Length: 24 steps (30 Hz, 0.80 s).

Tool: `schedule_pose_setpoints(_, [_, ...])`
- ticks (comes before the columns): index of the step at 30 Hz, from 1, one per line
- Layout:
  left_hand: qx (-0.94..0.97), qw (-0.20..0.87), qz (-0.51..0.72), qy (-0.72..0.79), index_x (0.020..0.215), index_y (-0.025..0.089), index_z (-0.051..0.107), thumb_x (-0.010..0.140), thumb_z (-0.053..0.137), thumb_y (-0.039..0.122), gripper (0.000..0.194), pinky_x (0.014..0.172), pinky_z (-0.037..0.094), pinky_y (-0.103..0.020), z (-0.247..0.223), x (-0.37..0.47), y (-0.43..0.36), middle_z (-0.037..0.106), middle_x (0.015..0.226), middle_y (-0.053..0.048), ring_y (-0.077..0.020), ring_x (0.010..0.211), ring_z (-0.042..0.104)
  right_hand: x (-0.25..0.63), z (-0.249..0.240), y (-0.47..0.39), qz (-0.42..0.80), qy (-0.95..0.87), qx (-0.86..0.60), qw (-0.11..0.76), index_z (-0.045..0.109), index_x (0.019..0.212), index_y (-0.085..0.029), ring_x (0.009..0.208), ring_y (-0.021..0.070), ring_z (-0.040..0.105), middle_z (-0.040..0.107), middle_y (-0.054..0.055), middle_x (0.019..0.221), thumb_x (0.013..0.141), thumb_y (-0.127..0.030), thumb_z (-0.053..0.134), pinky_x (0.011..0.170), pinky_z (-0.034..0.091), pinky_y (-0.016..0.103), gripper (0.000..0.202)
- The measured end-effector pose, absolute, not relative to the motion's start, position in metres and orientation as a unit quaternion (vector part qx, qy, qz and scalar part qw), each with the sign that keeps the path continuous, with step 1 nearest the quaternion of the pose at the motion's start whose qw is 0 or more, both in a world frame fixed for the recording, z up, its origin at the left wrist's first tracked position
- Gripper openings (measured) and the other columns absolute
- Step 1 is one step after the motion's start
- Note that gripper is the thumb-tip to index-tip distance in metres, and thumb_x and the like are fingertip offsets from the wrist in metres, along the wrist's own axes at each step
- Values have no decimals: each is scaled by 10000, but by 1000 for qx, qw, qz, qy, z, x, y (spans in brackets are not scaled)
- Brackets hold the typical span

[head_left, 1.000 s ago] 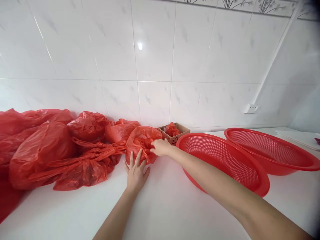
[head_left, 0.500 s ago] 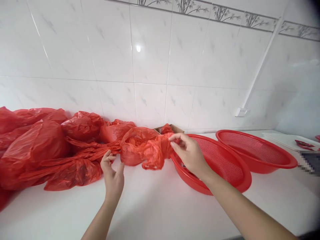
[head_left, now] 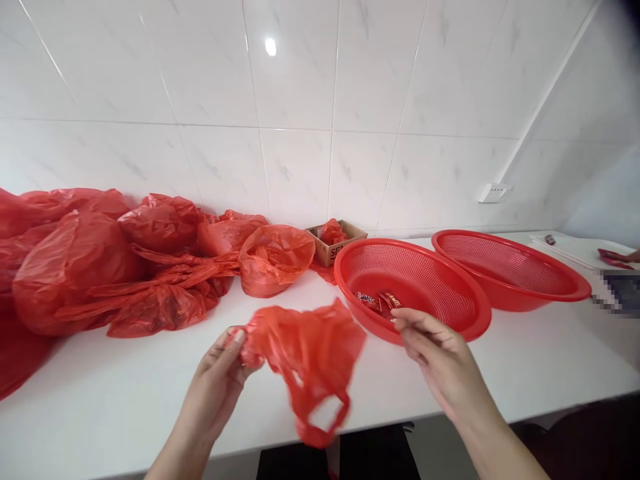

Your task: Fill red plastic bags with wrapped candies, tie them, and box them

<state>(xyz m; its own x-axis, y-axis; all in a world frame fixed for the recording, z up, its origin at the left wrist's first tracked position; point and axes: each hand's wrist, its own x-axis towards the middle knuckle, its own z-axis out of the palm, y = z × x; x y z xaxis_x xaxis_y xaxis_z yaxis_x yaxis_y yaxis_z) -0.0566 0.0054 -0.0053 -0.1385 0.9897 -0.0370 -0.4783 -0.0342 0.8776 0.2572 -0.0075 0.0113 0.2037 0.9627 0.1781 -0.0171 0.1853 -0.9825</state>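
Observation:
A crumpled red plastic bag hangs in front of me, its handle loop dangling over the table's front edge. My left hand grips one end of it, thumb pressed on the plastic. My right hand is off the bag, at the front rim of the nearer red basket; its fingers are curled together, and what they hold, if anything, cannot be made out. A few small wrapped packets lie inside that basket.
Several filled red bags are heaped at the left. An open red bag sits beside a small cardboard box. A second red basket and a white tray stand at the right. A person's hand shows at the far right edge.
The red bag has come forward, nearer to me. My left hand has closed on it, while my right hand has let go and moved right. The view has tilted down.

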Motion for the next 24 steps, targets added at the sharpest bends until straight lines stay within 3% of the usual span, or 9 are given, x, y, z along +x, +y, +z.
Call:
schedule_pose_setpoints(2, [259,548,688,399,806,186,670,557,888,324,358,608,527,-190,-4,-63,1,684,787,21,-113,679,610,263,11,-16,361,-468,-521,616,722,973,-241,609,99,510,666,39,863,796,-383,695,522,422,212,229])
schedule_pose_setpoints(5, [253,523,703,410,840,195,670,569,886,311,365,666,543,-208,-3,-55,-5,687,836,17,-132,762,627,246,18,-39,272,-513,-544,605,687,1028,-258,826,180,614,672,69,995,849,-401,631,658,510,265,236])
schedule_pose_setpoints(8, [294,531,680,412,823,195,649,671,831,326,271,733,549,-241,-4,-35,-11,679,836,12,-142,811,630,213,28,-56,207,-631,-490,565,564,1270,-296,1183,282,535,540,90,1334,761,-450,722,956,477,397,556])
schedule_pose_setpoints(10, [324,556,644,414,831,195,642,736,783,329,217,715,539,-243,-7,-25,-17,662,800,11,-136,775,618,198,29,-54,206,-691,-459,519,516,1327,-291,1276,302,459,474,91,1407,705,-471,770,1038,418,423,696])
schedule_pose_setpoints(14, [356,603,581,416,798,167,655,733,782,342,226,612,499,-216,-8,-24,-30,628,707,0,-111,638,565,204,17,-30,353,-664,-473,459,636,997,-217,835,165,622,646,42,899,921,-430,530,762,513,294,250])
schedule_pose_setpoints(17, [334,620,566,429,802,161,666,665,832,333,275,481,414,-156,-10,-43,-28,546,599,38,-54,497,456,226,5,-20,466,-568,-483,476,593,897,-192,493,65,459,513,-38,647,925,-458,521,464,374,191,278])
schedule_pose_setpoints(20, [314,619,560,452,811,171,656,602,868,316,331,395,303,-114,-17,-65,-14,461,583,79,-2,416,306,241,0,-19,541,-479,-463,514,574,916,-192,396,4,284,456,-75,615,880,-445,609,384,191,159,258])
schedule_pose_setpoints(22, [310,568,588,485,890,192,663,598,861,320,375,475,412,-135,-20,-72,-5,533,728,47,-30,509,433,243,0,-19,568,-436,-441,541,570,923,-194,386,-12,237,450,-86,600,860,-418,648,388,160,153,245])
schedule_pose_setpoints(24, [326,454,638,529,998,229,651,664,805,346,385,706,522,-228,-18,-66,-7,580,920,4,-109,753,568,239,1,-20,577,-402,-423,572,564,923,-198,375,-17,222,427,-100,560,848,-398,666,396,177,146,236])
